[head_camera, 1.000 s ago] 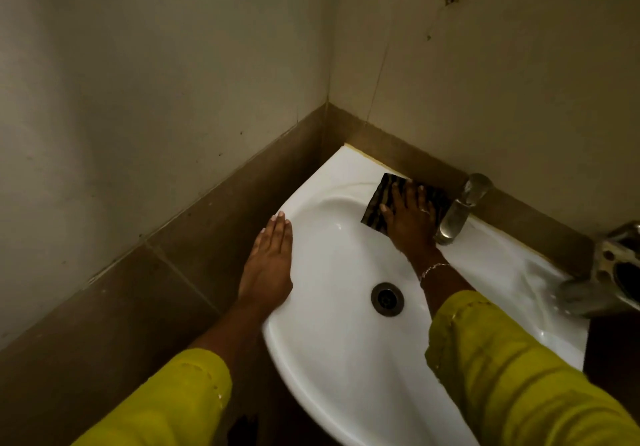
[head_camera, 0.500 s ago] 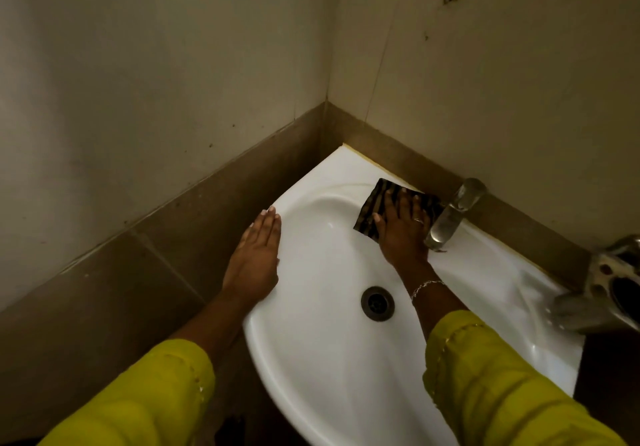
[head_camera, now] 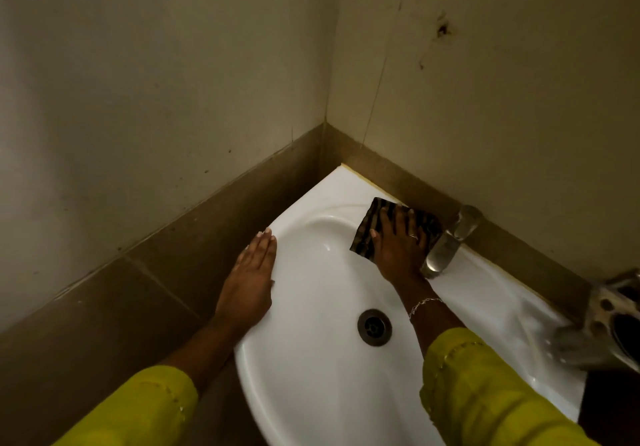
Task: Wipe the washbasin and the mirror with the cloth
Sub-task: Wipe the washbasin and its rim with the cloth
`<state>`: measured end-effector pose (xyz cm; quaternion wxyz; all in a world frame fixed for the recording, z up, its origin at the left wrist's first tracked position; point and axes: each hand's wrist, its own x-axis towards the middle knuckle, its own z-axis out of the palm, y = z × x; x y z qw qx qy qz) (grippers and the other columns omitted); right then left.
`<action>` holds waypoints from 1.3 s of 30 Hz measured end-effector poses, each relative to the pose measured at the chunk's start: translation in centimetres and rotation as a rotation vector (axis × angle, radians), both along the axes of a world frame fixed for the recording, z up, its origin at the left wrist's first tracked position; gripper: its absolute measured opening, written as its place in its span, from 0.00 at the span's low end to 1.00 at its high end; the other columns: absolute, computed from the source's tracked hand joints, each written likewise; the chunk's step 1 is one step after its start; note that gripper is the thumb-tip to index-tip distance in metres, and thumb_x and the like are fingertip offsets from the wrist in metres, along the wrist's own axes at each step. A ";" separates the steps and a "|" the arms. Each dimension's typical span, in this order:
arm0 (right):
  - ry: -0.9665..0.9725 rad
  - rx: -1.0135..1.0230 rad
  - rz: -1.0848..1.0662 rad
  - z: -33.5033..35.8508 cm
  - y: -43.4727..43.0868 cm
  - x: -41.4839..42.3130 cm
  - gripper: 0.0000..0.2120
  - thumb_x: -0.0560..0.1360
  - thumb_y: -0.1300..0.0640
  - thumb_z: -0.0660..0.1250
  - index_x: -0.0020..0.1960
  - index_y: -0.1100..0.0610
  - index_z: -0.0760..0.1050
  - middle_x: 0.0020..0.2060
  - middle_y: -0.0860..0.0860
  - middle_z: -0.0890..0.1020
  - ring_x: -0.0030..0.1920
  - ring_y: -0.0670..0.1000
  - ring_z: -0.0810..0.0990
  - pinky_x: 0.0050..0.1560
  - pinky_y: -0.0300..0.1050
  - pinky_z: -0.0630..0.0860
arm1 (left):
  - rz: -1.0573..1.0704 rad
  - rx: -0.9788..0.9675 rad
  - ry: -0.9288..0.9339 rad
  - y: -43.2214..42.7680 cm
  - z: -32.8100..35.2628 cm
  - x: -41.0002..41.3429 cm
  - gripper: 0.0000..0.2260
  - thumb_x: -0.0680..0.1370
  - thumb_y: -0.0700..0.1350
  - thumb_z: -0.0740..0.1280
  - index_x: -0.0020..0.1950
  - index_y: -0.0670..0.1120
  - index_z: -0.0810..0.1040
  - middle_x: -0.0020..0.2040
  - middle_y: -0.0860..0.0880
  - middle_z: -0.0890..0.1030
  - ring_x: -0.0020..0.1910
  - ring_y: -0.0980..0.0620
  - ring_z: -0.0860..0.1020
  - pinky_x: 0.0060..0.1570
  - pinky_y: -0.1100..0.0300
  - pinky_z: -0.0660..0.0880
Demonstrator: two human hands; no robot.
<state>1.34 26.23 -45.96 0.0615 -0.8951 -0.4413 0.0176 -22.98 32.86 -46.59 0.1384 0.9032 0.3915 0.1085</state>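
A white washbasin (head_camera: 311, 359) is fixed in the corner of two walls, with a round metal drain (head_camera: 374, 327) in its bowl. My right hand (head_camera: 398, 248) lies flat on a dark striped cloth (head_camera: 367, 234) and presses it against the basin's far rim, just left of the metal tap (head_camera: 446, 245). My left hand (head_camera: 251, 283) rests flat on the basin's left rim, fingers together, holding nothing. No mirror is in view.
Brown tiles (head_camera: 156, 290) line the lower walls, with pale plaster above. A metal fitting (head_camera: 609, 328) juts out at the right edge over the basin's right end.
My right hand has pushed the cloth slightly up and back along the far rim. The left hand stays on the left rim. The view has shifted a little.
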 end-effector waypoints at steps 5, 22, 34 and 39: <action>0.020 0.019 0.035 0.2 0.7 0.7 0.32 0.77 0.42 0.39 0.69 0.57 0.68 0.69 0.61 0.68 0.68 0.65 0.67 0.62 0.64 0.66 | 0.002 -0.025 0.044 0.2 0.1 0.2 0.31 0.77 0.40 0.58 0.74 0.42 0.43 0.76 0.44 0.43 0.75 0.48 0.42 0.71 0.59 0.41; 0.010 -0.014 0.052 -0.3 1.2 0.7 0.35 0.79 0.44 0.33 0.67 0.59 0.70 0.63 0.62 0.75 0.62 0.64 0.74 0.55 0.63 0.73 | 0.010 -0.047 0.003 0.7 -0.1 0.3 0.31 0.76 0.39 0.60 0.73 0.42 0.44 0.73 0.48 0.41 0.71 0.52 0.39 0.70 0.60 0.41; -0.020 0.077 0.114 0.3 7.7 -1.0 0.26 0.76 0.48 0.47 0.65 0.61 0.71 0.63 0.62 0.75 0.63 0.63 0.74 0.58 0.62 0.71 | 0.022 0.072 0.115 1.1 -1.0 0.4 0.37 0.61 0.36 0.75 0.68 0.36 0.65 0.68 0.38 0.70 0.65 0.40 0.70 0.60 0.44 0.64; 0.039 0.050 0.120 0.6 11.2 -2.4 0.28 0.73 0.48 0.47 0.64 0.61 0.73 0.62 0.63 0.75 0.63 0.64 0.73 0.59 0.63 0.69 | 0.032 0.125 0.140 1.0 -0.8 0.5 0.39 0.56 0.39 0.78 0.66 0.38 0.69 0.65 0.40 0.74 0.63 0.43 0.73 0.58 0.47 0.67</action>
